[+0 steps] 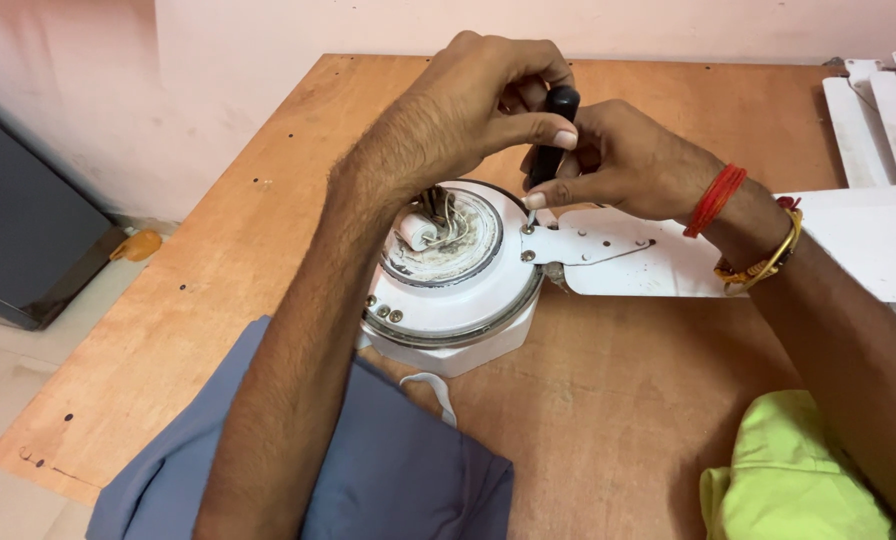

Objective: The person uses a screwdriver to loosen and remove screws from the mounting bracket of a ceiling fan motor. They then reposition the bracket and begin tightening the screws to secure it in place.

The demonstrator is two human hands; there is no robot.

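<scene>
A white ceiling fan motor [454,290] lies on a brown wooden table [628,400], its wires bunched in the dusty centre. A white fan blade [848,245] reaches out to the right, its metal bracket [588,243] resting on the motor's rim. My right hand [628,160] grips a black-handled screwdriver [551,135] held upright, its tip at a screw on the bracket. My left hand [478,95] reaches over the motor and pinches the top of the screwdriver handle.
More white fan blades [883,110] lie at the table's far right. A blue-grey cloth [388,470] hangs over the near edge, a yellow-green cloth [798,480] at lower right. A dark cabinet [18,230] stands left by the pink wall, a small orange object [136,244] beside it.
</scene>
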